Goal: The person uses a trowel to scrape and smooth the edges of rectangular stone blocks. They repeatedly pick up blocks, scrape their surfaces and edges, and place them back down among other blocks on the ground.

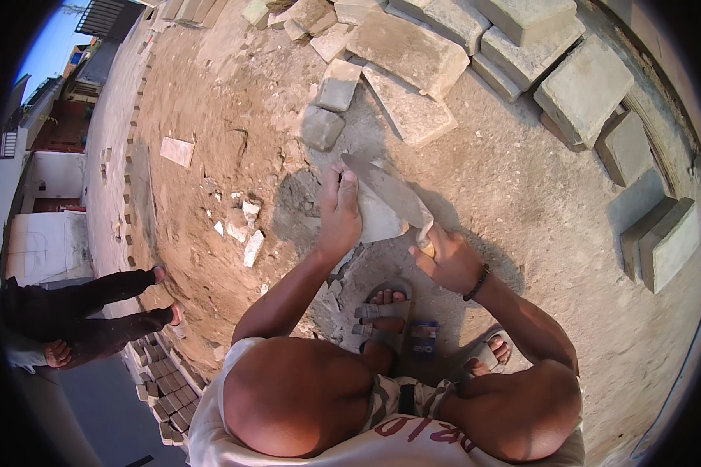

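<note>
My left hand grips a pale grey piece of paver or stone, thumb on its upper left part. My right hand is closed round the handle of a metal trowel, whose long blade points up and left, lying over or against the top of the stone piece; whether they touch is hard to tell. Grey rubble lies on the dirt below, beside my left hand. My sandalled feet are beneath my hands.
Piled concrete pavers line the top and right, with two more leaning at right. White fragments and a flat slab lie on the dirt at left. A person in dark trousers is at far left, near stacked blocks.
</note>
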Demonstrator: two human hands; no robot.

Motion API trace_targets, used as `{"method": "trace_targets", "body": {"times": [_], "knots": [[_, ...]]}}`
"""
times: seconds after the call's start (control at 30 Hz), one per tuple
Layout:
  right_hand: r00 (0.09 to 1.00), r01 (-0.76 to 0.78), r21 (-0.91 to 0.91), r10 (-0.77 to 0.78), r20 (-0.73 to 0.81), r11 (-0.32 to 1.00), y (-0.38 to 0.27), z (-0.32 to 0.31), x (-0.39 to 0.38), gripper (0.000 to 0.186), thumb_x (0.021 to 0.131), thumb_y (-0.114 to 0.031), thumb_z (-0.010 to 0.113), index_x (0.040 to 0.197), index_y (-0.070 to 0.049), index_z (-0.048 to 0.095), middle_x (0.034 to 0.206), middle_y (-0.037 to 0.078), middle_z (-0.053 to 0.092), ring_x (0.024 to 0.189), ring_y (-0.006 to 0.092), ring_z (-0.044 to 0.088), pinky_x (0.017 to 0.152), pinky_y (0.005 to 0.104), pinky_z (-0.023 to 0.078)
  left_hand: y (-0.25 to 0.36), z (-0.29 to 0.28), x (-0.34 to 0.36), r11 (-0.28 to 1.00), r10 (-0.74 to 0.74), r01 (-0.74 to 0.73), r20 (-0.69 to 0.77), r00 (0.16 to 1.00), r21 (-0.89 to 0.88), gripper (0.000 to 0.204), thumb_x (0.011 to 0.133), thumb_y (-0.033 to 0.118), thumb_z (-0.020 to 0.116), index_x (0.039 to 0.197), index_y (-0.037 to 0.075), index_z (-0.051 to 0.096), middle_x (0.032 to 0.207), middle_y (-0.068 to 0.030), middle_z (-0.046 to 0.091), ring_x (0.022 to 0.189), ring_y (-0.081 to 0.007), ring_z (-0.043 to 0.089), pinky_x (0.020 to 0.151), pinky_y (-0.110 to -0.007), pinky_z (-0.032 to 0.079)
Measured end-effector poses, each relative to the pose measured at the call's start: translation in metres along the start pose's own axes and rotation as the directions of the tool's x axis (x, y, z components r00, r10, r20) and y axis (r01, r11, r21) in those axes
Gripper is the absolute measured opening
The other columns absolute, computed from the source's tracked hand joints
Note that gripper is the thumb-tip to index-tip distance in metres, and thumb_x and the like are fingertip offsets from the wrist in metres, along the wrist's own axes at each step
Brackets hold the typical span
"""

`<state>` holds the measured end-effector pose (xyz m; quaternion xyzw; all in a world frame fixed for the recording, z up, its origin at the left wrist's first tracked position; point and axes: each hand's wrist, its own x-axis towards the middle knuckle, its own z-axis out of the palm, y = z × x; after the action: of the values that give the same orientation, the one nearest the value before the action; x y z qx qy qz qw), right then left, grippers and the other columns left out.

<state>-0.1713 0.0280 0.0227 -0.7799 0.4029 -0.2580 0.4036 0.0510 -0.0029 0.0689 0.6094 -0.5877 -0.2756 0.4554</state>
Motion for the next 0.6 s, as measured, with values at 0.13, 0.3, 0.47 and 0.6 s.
{"method": "trace_targets", "body": {"times": [0.13, 0.3, 0.47, 0.6], "knots": [[0.935, -0.352, 0.228, 0.353, 0.041, 0.908, -0.01, -0.04, 0.015, 0.033, 0.091, -0.024, 0.06, 0.112, 0.0, 0.054, 0.078, 0.024, 0.065, 0.076, 0.0419, 0.068, 0.067, 0.0472, 0.053, -0.003, -0.008, 0.001, 0.996, -0.087, 0.087, 0.004, 0.996, -0.027, 0.031, 0.107, 0.025, 0.037, 0.118, 0.002, 0.054, 0.11, -0.0086, 0.056, 0.103, -0.0152, 0.052, 0.094, -0.032, 0.041], [0.995, 0.096, 0.112, -0.095, -0.011, 0.989, -0.004, -0.021, 0.003, 0.033, 0.091, -0.026, 0.06, 0.11, 0.001, 0.056, 0.082, 0.021, 0.067, 0.084, 0.0391, 0.069, 0.071, 0.0444, 0.054, -0.004, -0.007, -0.002, 0.984, -0.156, 0.157, 0.018, 0.988, -0.086, 0.032, 0.107, 0.026, 0.037, 0.117, 0.001, 0.054, 0.11, -0.0088, 0.056, 0.104, -0.0158, 0.052, 0.095, -0.032, 0.041], [0.993, -0.101, 0.274, 0.114, -0.033, 0.956, -0.016, -0.037, 0.008, 0.027, 0.089, -0.022, 0.063, 0.103, 0.001, 0.057, 0.08, 0.018, 0.065, 0.073, 0.0333, 0.067, 0.067, 0.0409, 0.053, 0.001, -0.008, 0.001, 0.995, -0.097, 0.098, 0.027, 0.995, -0.025, 0.032, 0.107, 0.027, 0.037, 0.116, 0.001, 0.054, 0.111, -0.0084, 0.056, 0.104, -0.0161, 0.052, 0.094, -0.032, 0.041], [0.995, 0.082, 0.1, -0.076, -0.067, 0.992, 0.008, -0.015, -0.003, 0.029, 0.088, -0.023, 0.066, 0.103, 0.0, 0.058, 0.079, 0.018, 0.065, 0.072, 0.0353, 0.068, 0.067, 0.0412, 0.054, 0.003, -0.004, 0.001, 0.996, -0.062, 0.064, 0.028, 0.998, -0.066, 0.031, 0.106, 0.026, 0.037, 0.115, 0.002, 0.054, 0.11, -0.0081, 0.056, 0.103, -0.0169, 0.053, 0.093, -0.032, 0.042]]}}
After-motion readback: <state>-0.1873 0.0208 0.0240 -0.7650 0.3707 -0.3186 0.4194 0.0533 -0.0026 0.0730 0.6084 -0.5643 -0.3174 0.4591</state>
